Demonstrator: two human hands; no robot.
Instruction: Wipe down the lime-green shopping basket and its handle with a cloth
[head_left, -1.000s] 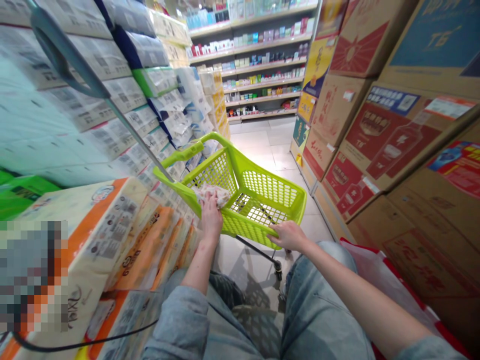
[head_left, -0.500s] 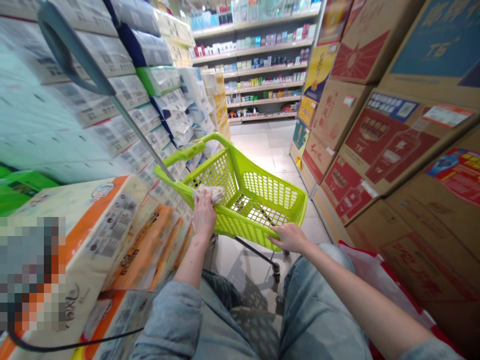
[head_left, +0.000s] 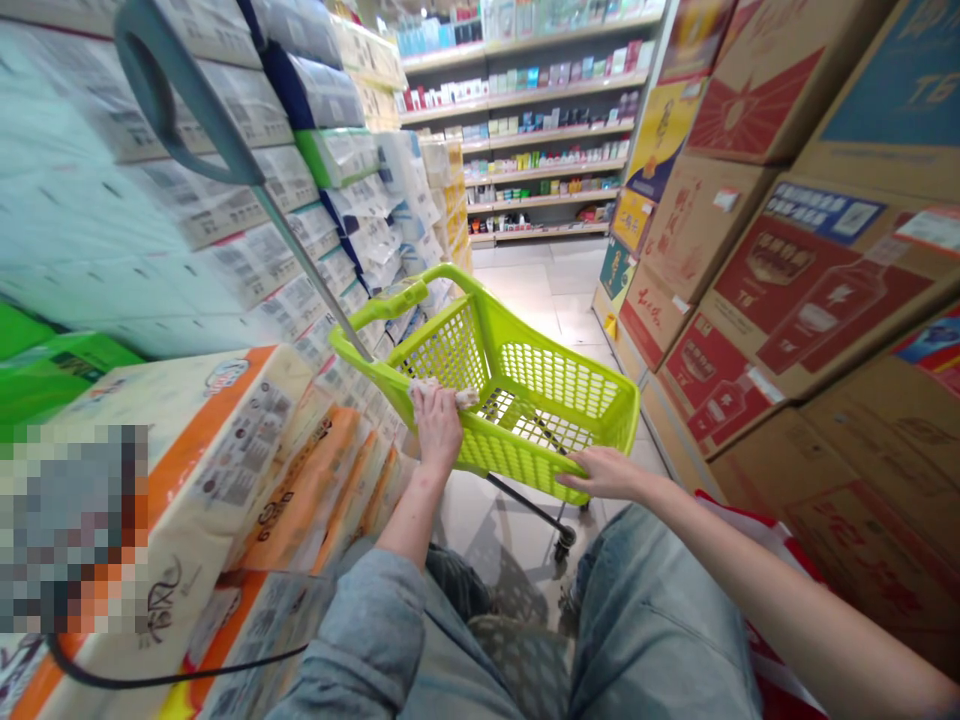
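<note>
A lime-green shopping cart basket [head_left: 517, 455] with perforated walls stands in front of me on a wheeled frame. My left hand [head_left: 439, 425] is closed over a whitish crumpled cloth [head_left: 466, 398], pressing it on the basket's near rim, toward the handle side. Part of the cloth is hidden under my fingers. Farther right along the same rim, my right hand [head_left: 604, 472] grips the edge, its fingers partly hidden by the wall. Nothing lies in the basket. The cart's green handle [head_left: 390, 303] is at its left end.
Stacked tissue packs [head_left: 225, 440] rise close on the left, with a grey loop handle on a metal pole [head_left: 300, 255] before them. Cardboard cartons [head_left: 817, 270] line the right side. Stocked shelves [head_left: 540, 135] stand at the back, beyond the tiled floor [head_left: 555, 290].
My left hand has slid the cloth slightly along the near rim toward my right hand. The whole view has shifted a little, so the cart appears farther right. My right hand keeps its grip.
</note>
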